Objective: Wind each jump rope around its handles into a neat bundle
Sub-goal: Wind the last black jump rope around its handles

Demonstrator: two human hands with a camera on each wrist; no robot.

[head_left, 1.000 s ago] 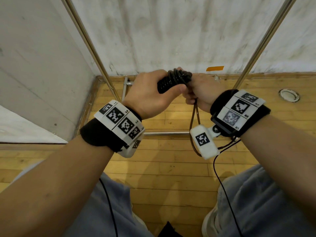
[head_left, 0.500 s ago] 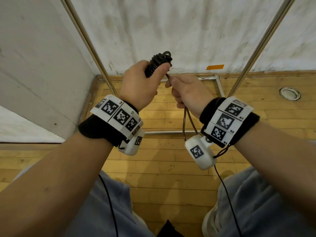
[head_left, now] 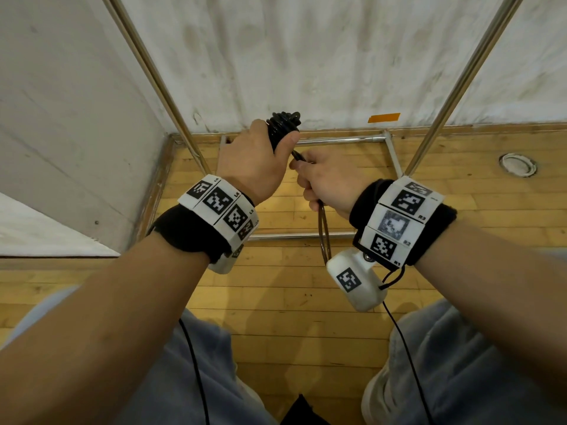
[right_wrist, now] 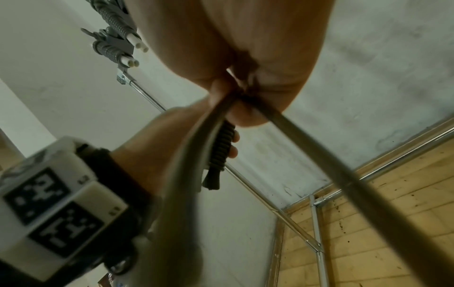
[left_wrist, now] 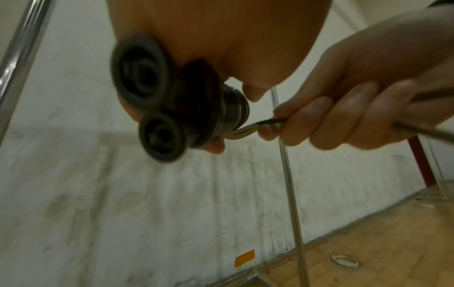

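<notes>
My left hand grips the two black jump rope handles held together, with dark rope coiled round them; their round end caps face the left wrist camera. Just to the right and below, my right hand pinches the doubled dark rope where it leaves the coils. The loose rope hangs down from that fist as a loop and crosses the right wrist view. In the same view the ribbed coil shows under my left hand's fingers.
A metal tube frame stands on the wooden floor ahead, its slanted posts rising against the white wall. A round floor fitting lies to the right, orange tape is on the wall, and my knees are below.
The bundle tipped from lying sideways to pointing up and away. My right hand came off the bundle's end and moved down below it, drawing the rope taut.
</notes>
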